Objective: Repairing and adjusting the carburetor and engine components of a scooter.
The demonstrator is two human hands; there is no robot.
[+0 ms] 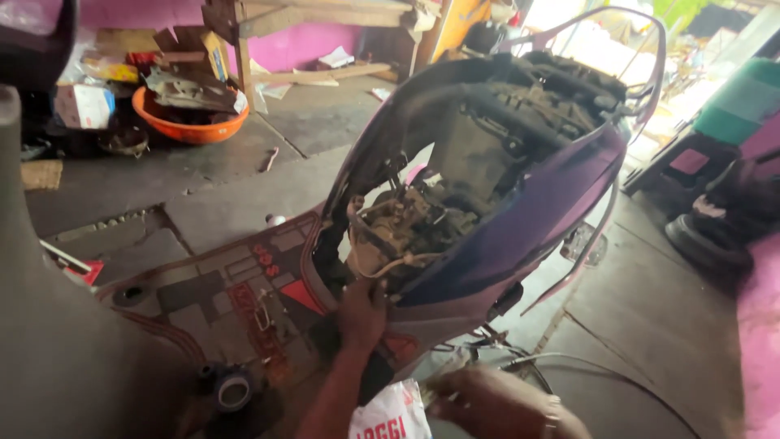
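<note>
Left hand (361, 313), at lower centre, is closed on the scooter body (520, 219) edge beside exposed hoses (382, 264), which could be snagged; right hand (496, 402) grip cannot be told.

Round orange plastic basin (191, 126) of scrap sitting on the concrete floor (203, 191), wooden planks (325, 75) lying behind, patterned mat (236, 293) lying nearer.
</note>
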